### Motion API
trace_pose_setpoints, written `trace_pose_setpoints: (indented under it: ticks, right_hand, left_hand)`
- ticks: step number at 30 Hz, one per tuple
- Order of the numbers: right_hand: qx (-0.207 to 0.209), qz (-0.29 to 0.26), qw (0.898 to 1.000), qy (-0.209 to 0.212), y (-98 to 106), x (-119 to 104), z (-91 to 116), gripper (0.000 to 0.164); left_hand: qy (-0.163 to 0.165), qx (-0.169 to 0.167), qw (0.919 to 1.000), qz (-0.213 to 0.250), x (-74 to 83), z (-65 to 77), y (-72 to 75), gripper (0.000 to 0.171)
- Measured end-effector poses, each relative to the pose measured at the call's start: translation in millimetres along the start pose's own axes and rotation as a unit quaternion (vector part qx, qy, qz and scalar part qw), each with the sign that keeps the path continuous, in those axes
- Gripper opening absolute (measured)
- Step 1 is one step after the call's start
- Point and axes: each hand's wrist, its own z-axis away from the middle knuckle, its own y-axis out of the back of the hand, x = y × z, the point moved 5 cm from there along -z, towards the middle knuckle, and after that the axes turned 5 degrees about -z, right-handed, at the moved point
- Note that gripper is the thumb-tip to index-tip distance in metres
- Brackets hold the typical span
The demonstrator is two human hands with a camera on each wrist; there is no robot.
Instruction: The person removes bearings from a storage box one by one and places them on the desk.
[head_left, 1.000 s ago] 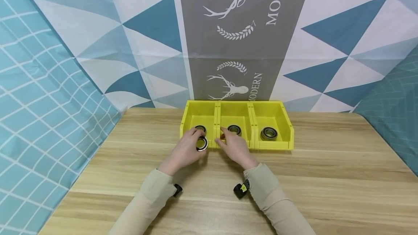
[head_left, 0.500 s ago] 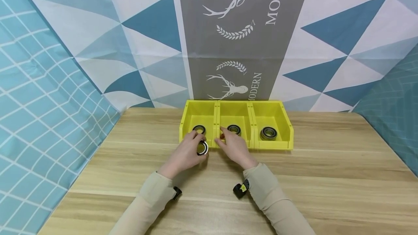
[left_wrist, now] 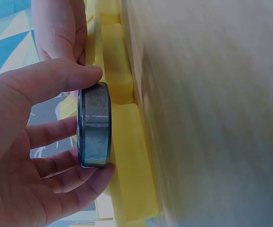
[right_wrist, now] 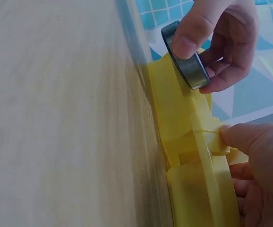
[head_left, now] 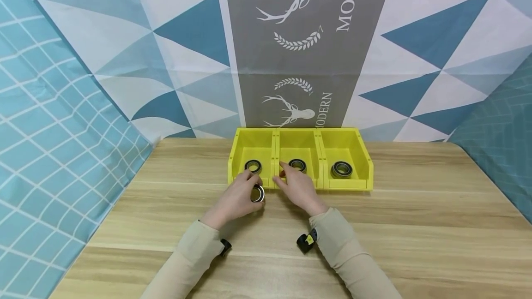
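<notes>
My left hand (head_left: 237, 197) grips a ball bearing (left_wrist: 96, 125) by its outer rim, thumb on one side and fingertips on the other. The bearing is on edge, just in front of the left yellow bin (head_left: 254, 138) and above the table. My right hand (head_left: 300, 189) pinches the front of the divider between the left bin and the middle bin (head_left: 298, 138); its thumb (right_wrist: 238, 135) presses the front edge, its other fingers partly hidden behind. A second bearing (head_left: 259, 167) lies in the left bin, another bearing (head_left: 305, 166) in the middle one.
The right bin (head_left: 341, 138) holds a bearing (head_left: 342, 176). The three bins stand joined in a row near the back of the wooden table (head_left: 436, 225). A patterned cloth (head_left: 199, 59) hangs behind. Small black devices sit at both wrists.
My left hand has drawn the bearing slightly back toward me, away from the left bin, uncovering the bearing that lies inside. The right hand has stayed at the divider.
</notes>
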Motion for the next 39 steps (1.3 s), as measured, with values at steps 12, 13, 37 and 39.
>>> trace_pose_setpoints:
  ticks: [12, 13, 37, 39]
  right_hand:
    - [0.004, 0.003, 1.0, 0.0, -0.2, -0.6, -0.1, 0.057]
    - [0.004, 0.005, 1.0, -0.001, 0.0, -0.7, -0.2, 0.057]
    - [-0.007, 0.016, 1.0, 0.001, 0.3, -2.5, 0.6, 0.057]
    - [-0.007, 0.017, 1.0, 0.003, 0.1, -2.8, 0.9, 0.057]
  left_hand:
    - [0.005, -0.019, 0.9998, 0.0, -0.9, 1.0, 5.1, 0.043]
    - [0.006, -0.022, 0.9997, -0.001, -1.3, 0.9, 5.4, 0.044]
    - [-0.03, -0.132, 0.9906, -0.023, 5.8, 7.2, -4.7, 0.036]
    - [-0.029, -0.137, 0.9898, -0.023, 5.4, 7.9, -6.1, 0.036]
